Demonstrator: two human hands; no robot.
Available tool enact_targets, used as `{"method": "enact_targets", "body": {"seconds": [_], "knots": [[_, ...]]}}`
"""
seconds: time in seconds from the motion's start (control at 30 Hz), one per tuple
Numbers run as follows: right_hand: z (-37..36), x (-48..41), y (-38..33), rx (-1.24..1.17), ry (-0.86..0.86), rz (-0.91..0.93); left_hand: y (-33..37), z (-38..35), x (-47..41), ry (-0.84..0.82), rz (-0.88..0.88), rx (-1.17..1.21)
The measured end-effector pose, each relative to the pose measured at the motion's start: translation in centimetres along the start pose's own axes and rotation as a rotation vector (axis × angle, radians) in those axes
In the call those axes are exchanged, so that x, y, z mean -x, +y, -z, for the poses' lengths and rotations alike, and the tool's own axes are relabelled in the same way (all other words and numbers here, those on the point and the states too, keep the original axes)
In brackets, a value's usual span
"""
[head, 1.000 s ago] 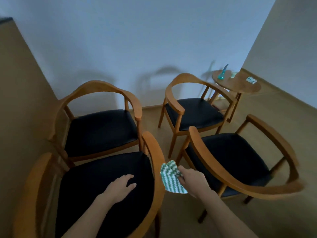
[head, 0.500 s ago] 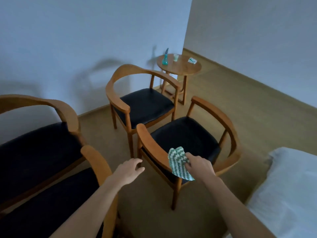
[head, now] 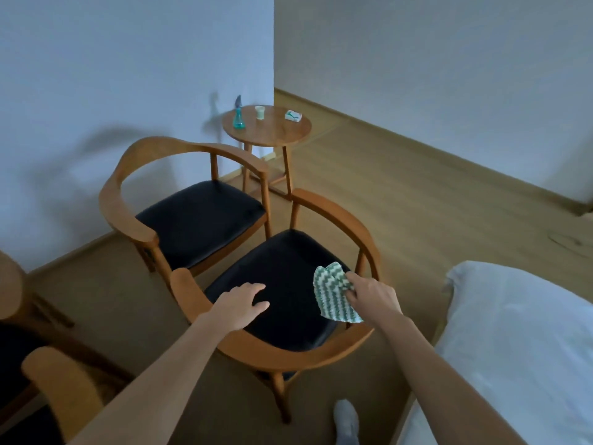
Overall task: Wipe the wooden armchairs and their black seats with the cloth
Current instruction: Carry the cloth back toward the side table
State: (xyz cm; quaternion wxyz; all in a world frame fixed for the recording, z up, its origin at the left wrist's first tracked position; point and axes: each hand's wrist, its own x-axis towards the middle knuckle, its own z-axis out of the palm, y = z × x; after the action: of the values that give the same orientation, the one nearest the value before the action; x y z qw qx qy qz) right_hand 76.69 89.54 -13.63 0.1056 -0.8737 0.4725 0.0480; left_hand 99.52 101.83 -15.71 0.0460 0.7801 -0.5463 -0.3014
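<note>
Over nearest armchair (head: 276, 351): right hand (head: 373, 295) pinches green-white zigzag cloth (head: 333, 297) between thumb and fingers, cloth hanging loose, ribbed weave, just above black seat (head: 282, 284). Likely poised to start seat wipe. Left hand (head: 239, 305), fingers spread, empty, sits left of cloth over seat's near-left part beside curved wooden armrest; contact unclear, probably bracing. Seat smooth, matte, leather-like; frame rounded warm wood. Second armchair (head: 192, 200) beyond grip, untouched.
</note>
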Motion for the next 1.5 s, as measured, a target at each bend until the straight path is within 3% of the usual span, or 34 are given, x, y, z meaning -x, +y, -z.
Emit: {"method": "enact_targets", "body": {"seconds": [0.4, 1.07, 1.5], "knots": [[5.4, -15.8, 11.2, 0.102, -0.039, 0.217, 9.7, 1.2, -13.1, 0.078, 0.171, 0.086], [6.2, -28.7, 18.1, 0.025, -0.062, 0.182, 14.0, 5.1, -25.9, 0.062, 0.226, 0.064], [11.5, -49.8, 30.5, 0.036, -0.147, 0.376, 24.6, 7.4, -46.3, 0.141, 0.386, 0.127]]}}
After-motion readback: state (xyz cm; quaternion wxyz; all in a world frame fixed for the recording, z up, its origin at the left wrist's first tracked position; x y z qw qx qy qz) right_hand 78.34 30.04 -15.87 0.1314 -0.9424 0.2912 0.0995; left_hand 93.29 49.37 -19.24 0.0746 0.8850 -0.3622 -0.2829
